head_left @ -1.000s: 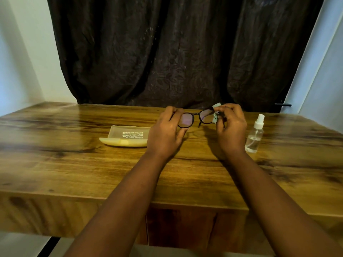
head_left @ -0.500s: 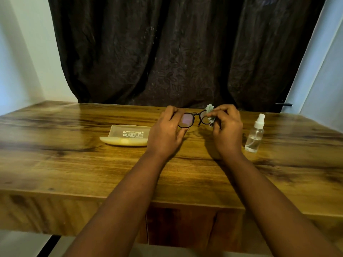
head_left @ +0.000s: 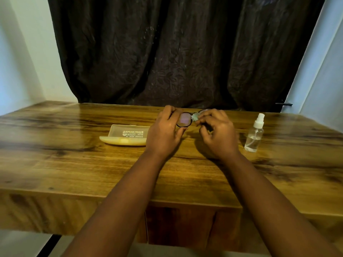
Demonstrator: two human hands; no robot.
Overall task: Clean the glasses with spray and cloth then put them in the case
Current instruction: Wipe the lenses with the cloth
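Observation:
Black-framed glasses (head_left: 184, 120) are held above the wooden table (head_left: 74, 164) near its far edge. My left hand (head_left: 164, 133) grips their left side, fingers curled round the frame. My right hand (head_left: 217, 133) pinches a small pale green cloth (head_left: 195, 117) against the right lens, which the hand and cloth mostly hide. A yellowish glasses case (head_left: 125, 135) lies open on the table left of my left hand. A clear spray bottle (head_left: 254, 135) with a white nozzle stands upright to the right of my right hand.
A dark curtain (head_left: 176, 52) hangs behind the table's far edge. White walls stand at left and right. A dark handle (head_left: 284, 104) shows at the right by the curtain.
My right hand has slid the cloth leftward across the right lens toward the bridge, covering more of that lens. My left hand and the glasses stay about where they were.

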